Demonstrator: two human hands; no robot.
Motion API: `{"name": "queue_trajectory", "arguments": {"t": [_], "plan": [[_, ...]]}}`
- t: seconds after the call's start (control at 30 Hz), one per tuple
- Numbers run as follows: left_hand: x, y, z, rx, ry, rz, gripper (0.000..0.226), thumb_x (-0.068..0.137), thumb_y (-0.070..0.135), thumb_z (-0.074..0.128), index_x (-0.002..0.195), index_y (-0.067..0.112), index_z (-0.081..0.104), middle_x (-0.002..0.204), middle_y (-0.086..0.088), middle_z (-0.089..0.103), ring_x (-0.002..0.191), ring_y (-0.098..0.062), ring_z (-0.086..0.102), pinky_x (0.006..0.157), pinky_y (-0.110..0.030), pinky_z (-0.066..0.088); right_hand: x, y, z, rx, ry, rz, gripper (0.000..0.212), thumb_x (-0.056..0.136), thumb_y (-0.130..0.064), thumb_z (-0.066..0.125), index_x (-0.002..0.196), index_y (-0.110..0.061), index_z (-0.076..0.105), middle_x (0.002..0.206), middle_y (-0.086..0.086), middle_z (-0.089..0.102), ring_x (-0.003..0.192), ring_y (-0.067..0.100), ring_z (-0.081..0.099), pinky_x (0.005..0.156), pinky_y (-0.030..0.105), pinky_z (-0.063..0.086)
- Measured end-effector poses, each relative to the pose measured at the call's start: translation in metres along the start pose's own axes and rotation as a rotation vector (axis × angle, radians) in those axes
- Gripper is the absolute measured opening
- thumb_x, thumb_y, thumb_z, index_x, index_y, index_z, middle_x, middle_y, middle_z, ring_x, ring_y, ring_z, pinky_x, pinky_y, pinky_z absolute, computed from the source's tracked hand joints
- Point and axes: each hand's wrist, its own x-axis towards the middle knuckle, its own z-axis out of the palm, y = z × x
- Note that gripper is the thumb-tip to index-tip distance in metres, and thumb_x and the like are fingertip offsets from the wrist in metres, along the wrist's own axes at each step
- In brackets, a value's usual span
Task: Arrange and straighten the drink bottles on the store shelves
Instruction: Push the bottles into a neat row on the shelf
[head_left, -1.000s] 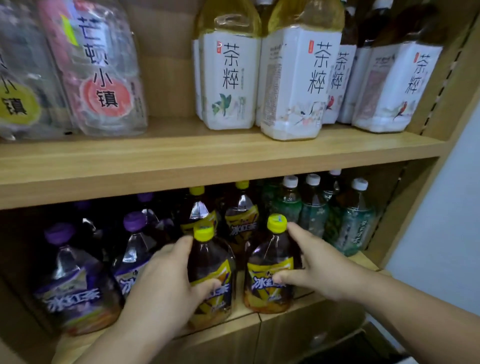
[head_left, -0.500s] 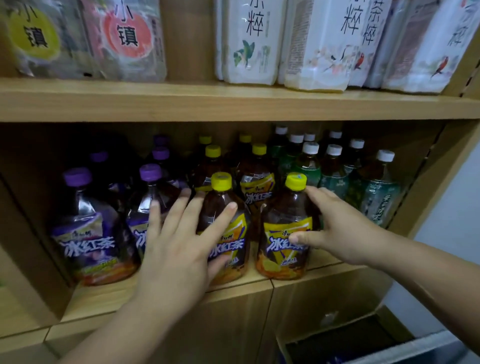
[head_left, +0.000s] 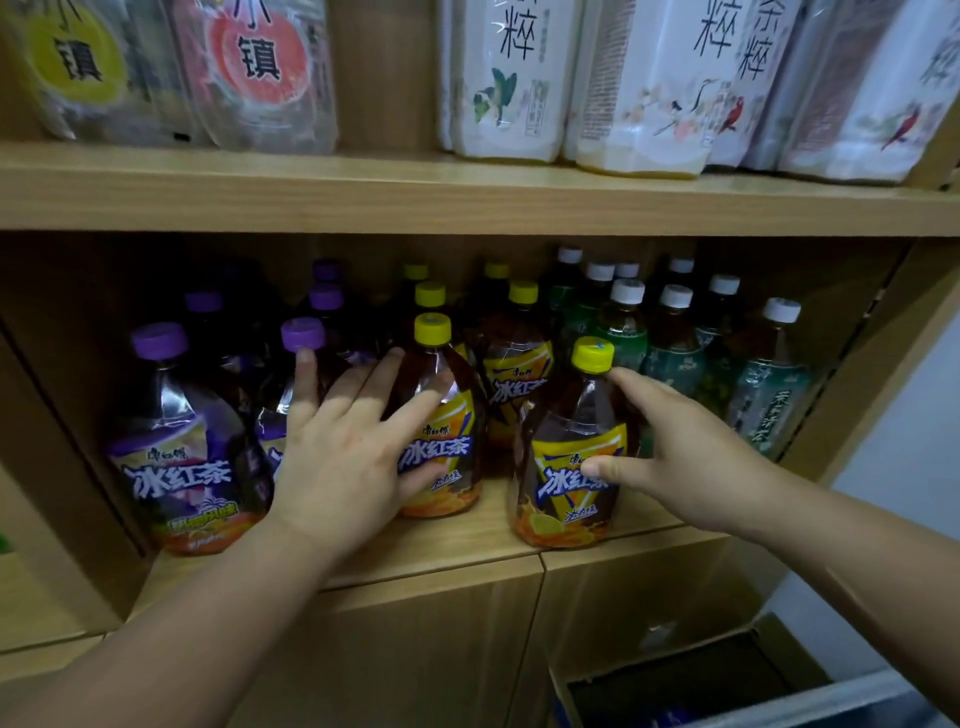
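The left hand (head_left: 337, 467) lies flat, fingers spread, on the left yellow-cap bottle (head_left: 457, 431); the right hand (head_left: 691, 452) grips the right yellow-cap bottle (head_left: 566, 519) on the shelf (head_left: 467, 540)

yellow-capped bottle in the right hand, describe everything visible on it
The yellow-capped bottle is clear plastic holding dark brown drink, closed with a yellow cap. A yellow and blue label with Chinese characters and fruit art wraps its lower body. It stands upright near the front edge of the lower shelf. The right hand grips it, thumb on the label, index finger by the cap.
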Motion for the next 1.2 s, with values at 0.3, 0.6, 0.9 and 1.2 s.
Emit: {"name": "queue_trajectory", "arguments": {"t": [0.3,0.6,0.9,1.2], "plan": [[-0.002,0.001,0.007,-0.062,0.042,-0.024,0.087,0.067,0.060,0.083,0.141,0.034,0.045,0.143,-0.014,0.058,0.119,-0.037,0.057,0.113,-0.052,0.028,0.034,-0.016,0.011,-0.065,0.034,0.053,0.088,0.088,-0.039,0.079,0.159,-0.030,0.027,0.145,0.007,0.040,0.130,0.029,0.051,0.108,0.033,0.042],[-0.002,-0.001,0.011,-0.078,0.063,-0.019,0.090,0.068,0.060,0.081,0.145,0.034,0.044,0.145,-0.013,0.056,0.122,-0.032,0.047,0.113,-0.052,0.028,0.055,-0.018,0.016,-0.082,-0.017,0.043,0.095,0.088,-0.037,0.078,0.161,-0.035,0.017,0.154,0.009,0.039,0.135,0.030,0.050,0.108,0.035,0.047],[0.000,0.002,0.006,-0.083,0.013,-0.035,0.092,0.066,0.058,0.083,0.146,0.035,0.042,0.144,-0.014,0.056,0.124,-0.039,0.055,0.113,-0.051,0.024,0.053,-0.015,0.023,-0.078,0.039,0.001,0.091,0.091,-0.034,0.076,0.162,-0.030,0.018,0.154,0.007,0.045,0.135,0.027,0.051,0.107,0.032,0.046],[0.005,0.010,-0.017,-0.138,-0.209,-0.103,0.090,0.059,0.047,0.091,0.138,0.034,0.050,0.145,-0.019,0.055,0.120,-0.039,0.061,0.112,-0.051,0.026,0.042,-0.033,0.012,-0.109,-0.034,0.102,0.097,0.089,-0.040,0.077,0.163,-0.028,0.016,0.145,0.009,0.054,0.128,0.030,0.056,0.103,0.037,0.050]]}}
